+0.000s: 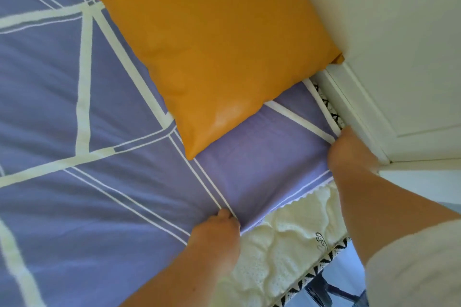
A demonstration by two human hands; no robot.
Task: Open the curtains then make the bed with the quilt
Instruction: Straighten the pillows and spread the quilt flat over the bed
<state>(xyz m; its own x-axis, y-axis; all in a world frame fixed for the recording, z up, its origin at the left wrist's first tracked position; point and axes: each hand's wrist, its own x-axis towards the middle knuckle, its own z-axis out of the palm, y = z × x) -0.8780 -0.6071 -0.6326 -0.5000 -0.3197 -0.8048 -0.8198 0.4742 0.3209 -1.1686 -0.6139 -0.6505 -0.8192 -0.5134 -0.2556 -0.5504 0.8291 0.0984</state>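
The purple quilt (82, 107) with cream and white stripes lies spread over most of the bed. My left hand (215, 229) grips the quilt's near edge, thumb on top. My right hand (349, 152) holds the quilt's corner by the headboard end, its fingers tucked down out of sight between the quilt and the white frame. Between my hands the quilt edge is pulled fairly flat.
An orange square cushion (212, 52) lies on the quilt near the headboard. A cream textured blanket (282, 244) shows under the quilt's edge, above a black-and-white patterned trim (321, 266). The white headboard (374, 119) and wall stand to the right.
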